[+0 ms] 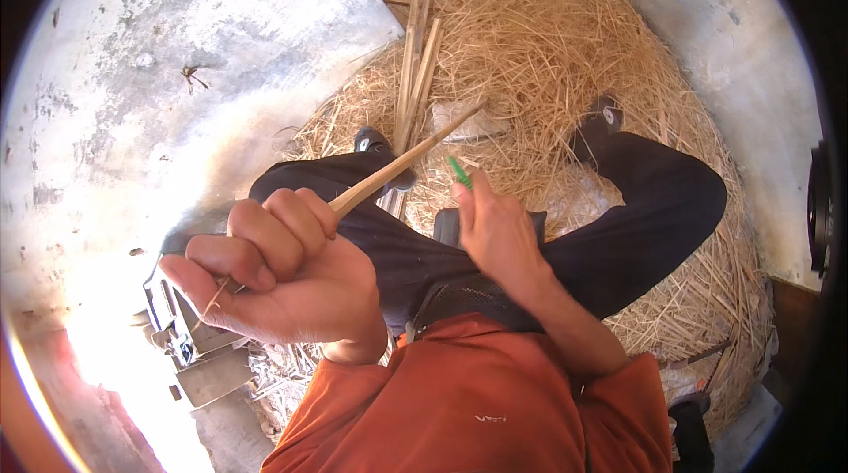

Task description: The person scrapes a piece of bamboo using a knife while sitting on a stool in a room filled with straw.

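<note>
Straw-strewn floor below; left hand fisted round pale wooden strip, right hand pinching small green object.

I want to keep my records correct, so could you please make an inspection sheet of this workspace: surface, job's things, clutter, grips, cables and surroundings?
Surface: loose, dry straw-like litter, spread widely and uneven.
Job's things: a tapered wooden strip, raised at a slant; a green object, its kind hidden by the fingers.
Clutter: several long wooden pieces lying on the litter ahead.
Left grip: closed around the strip.
Right grip: closed on the green object.
Cables: nothing seen that is clearly a cable.
Surroundings: a pale, stained panel at left, a pale wall at right; strong glare at lower left.
</note>
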